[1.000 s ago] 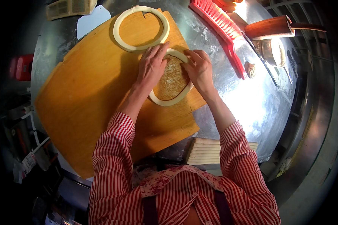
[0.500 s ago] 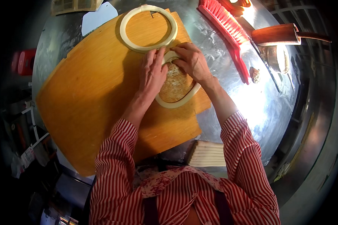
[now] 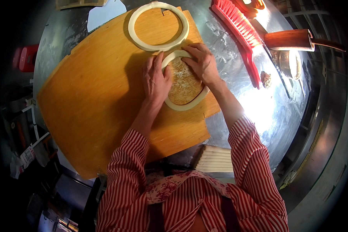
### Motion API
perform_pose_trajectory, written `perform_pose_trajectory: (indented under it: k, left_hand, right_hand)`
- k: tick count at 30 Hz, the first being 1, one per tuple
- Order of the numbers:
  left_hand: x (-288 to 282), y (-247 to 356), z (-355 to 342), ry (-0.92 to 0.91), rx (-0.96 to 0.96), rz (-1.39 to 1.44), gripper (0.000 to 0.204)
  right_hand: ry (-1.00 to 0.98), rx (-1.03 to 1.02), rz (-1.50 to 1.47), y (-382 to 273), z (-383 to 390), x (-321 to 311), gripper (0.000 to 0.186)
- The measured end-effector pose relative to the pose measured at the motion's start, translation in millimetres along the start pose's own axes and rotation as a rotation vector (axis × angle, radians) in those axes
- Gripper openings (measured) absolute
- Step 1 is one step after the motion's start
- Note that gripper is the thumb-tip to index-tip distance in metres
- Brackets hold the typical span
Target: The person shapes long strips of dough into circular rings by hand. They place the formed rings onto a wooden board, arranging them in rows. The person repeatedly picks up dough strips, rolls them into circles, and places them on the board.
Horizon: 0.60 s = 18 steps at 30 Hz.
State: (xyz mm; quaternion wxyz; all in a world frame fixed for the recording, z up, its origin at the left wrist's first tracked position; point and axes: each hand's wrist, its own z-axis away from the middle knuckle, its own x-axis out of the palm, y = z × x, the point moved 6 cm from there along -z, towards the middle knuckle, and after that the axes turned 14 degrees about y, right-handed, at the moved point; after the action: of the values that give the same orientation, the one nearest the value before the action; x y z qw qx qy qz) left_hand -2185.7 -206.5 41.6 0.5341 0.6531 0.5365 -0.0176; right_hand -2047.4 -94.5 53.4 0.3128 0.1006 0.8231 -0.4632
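Observation:
A pale dough ring lies on the wooden board, its loop looking closed at the far side. My left hand holds the ring's left side, thumb on the inner edge and fingers outside. On the far right part, my right hand has its fingers bent over the dough and its thumb inside the loop. Light flour dusts the wood within this ring. Just beyond it rests a second dough ring, with a visible join at its far edge; neither hand touches that one.
Several dough strips lie side by side near me. To the right on the metal table are a red brush, a wooden rolling pin and a shiny metal pot. A white flat sheet sits at the far left.
My hands have moved apart from the ring's far side, the left one down along its left edge. The far part of the ring, covered before, now shows between them.

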Motion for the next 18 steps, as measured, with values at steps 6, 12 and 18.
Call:
perform_pose_trajectory:
  k: [6,12,18]
  left_hand:
    - [-10,1,1,-0.099,0.003,-0.070,0.044]
    - [6,16,-19,-0.119,0.154,0.108,0.040]
    - [23,17,-22,-0.153,0.167,0.204,0.043]
  right_hand:
    - [-0.025,0.070,0.096,3,7,-13,0.033]
    - [0.002,0.087,0.016,-5,5,-10,0.030]
    - [-0.010,0.068,0.038,3,3,-3,0.025]
